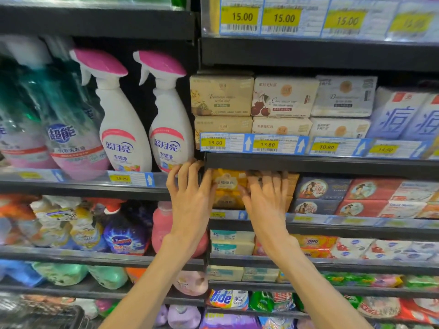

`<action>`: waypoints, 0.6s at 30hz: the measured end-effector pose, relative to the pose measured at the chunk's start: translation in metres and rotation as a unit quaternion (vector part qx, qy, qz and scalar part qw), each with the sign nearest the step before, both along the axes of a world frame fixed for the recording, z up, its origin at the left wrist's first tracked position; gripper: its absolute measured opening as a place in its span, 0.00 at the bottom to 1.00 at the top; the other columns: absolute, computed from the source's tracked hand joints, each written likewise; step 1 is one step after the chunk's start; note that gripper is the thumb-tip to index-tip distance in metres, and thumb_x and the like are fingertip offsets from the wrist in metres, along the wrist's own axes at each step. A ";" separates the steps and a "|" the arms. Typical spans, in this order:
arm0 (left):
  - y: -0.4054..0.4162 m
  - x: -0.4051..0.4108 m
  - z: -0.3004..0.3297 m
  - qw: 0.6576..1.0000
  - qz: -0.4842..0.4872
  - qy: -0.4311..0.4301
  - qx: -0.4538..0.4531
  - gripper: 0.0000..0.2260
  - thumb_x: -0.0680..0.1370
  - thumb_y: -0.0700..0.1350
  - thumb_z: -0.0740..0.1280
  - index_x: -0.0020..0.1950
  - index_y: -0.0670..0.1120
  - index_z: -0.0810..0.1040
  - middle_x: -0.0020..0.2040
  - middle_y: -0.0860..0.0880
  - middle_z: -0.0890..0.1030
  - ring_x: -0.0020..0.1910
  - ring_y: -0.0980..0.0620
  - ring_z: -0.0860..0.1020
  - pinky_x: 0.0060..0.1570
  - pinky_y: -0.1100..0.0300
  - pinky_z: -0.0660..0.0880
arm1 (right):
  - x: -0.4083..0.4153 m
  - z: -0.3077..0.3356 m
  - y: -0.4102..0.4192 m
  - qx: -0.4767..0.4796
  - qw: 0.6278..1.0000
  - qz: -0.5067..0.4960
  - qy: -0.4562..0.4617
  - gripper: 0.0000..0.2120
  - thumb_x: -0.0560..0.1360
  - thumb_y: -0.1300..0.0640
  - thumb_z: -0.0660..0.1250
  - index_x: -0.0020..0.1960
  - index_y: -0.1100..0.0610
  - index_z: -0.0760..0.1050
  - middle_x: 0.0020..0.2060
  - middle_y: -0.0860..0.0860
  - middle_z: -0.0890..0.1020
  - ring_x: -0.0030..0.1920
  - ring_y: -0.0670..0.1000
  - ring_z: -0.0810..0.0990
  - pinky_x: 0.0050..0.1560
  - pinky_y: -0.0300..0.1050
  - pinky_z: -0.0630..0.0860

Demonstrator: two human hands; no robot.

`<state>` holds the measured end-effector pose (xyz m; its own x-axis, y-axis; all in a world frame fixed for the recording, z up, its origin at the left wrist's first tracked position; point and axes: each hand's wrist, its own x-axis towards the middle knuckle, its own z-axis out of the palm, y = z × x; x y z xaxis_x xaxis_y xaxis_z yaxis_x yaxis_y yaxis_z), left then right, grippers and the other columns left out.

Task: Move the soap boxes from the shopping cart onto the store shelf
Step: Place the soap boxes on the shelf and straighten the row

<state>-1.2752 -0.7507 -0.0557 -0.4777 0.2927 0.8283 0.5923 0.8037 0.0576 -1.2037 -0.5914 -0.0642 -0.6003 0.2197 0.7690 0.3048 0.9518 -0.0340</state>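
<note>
Here both hands, the left hand and right hand, press with fingers spread and nearly straight against the yellow soap boxes stacked at the shelf's left end, which look light, stiff and best held by their flat sides.

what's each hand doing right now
Left hand: open, fingers spread against the left side of the yellow soap boxes.
Right hand: open, fingers pressing on the soap boxes' front.
</note>
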 end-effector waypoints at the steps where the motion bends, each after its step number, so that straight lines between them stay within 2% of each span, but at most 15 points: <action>1: 0.000 -0.001 -0.002 1.000 0.005 0.003 -0.001 0.14 0.80 0.49 0.69 0.63 0.44 0.78 0.65 0.42 0.76 0.69 0.42 0.68 0.73 0.43 0.61 | -0.002 -0.001 0.001 0.004 1.000 -0.001 0.005 0.17 0.79 0.48 0.66 0.64 0.56 0.77 0.61 0.60 0.79 0.65 0.64 0.74 0.74 0.62 0.61; 6: 0.002 -0.004 -0.008 1.000 0.012 0.024 -0.007 0.19 0.79 0.52 0.69 0.66 0.43 0.77 0.66 0.42 0.75 0.71 0.42 0.67 0.74 0.43 0.59 | -0.007 -0.003 0.005 0.020 1.000 -0.013 -0.001 0.22 0.79 0.46 0.66 0.69 0.54 0.73 0.64 0.60 0.77 0.67 0.63 0.70 0.76 0.59 0.53; 10: 0.004 -0.005 -0.008 0.999 0.009 0.035 0.006 0.20 0.78 0.52 0.71 0.67 0.44 0.76 0.66 0.42 0.75 0.71 0.43 0.67 0.75 0.43 0.58 | -0.009 -0.001 0.010 0.029 0.999 -0.013 0.007 0.18 0.80 0.47 0.64 0.66 0.53 0.75 0.60 0.61 0.78 0.65 0.64 0.71 0.73 0.60 0.58; 16: 0.004 -0.006 -0.007 0.999 0.009 0.039 0.001 0.20 0.78 0.51 0.70 0.67 0.44 0.76 0.66 0.42 0.75 0.70 0.43 0.66 0.75 0.42 0.59 | -0.009 0.003 0.006 0.021 0.999 0.000 0.035 0.15 0.77 0.49 0.70 0.61 0.54 0.79 0.61 0.61 0.77 0.65 0.60 0.65 0.71 0.60 0.59; 18: 0.004 -0.005 -0.006 0.999 0.010 0.033 -0.003 0.20 0.78 0.51 0.70 0.67 0.43 0.76 0.66 0.42 0.75 0.71 0.43 0.66 0.75 0.41 0.59 | -0.005 0.005 0.006 0.015 0.999 0.012 0.035 0.16 0.78 0.49 0.69 0.63 0.54 0.78 0.62 0.60 0.76 0.66 0.60 0.65 0.72 0.60 0.59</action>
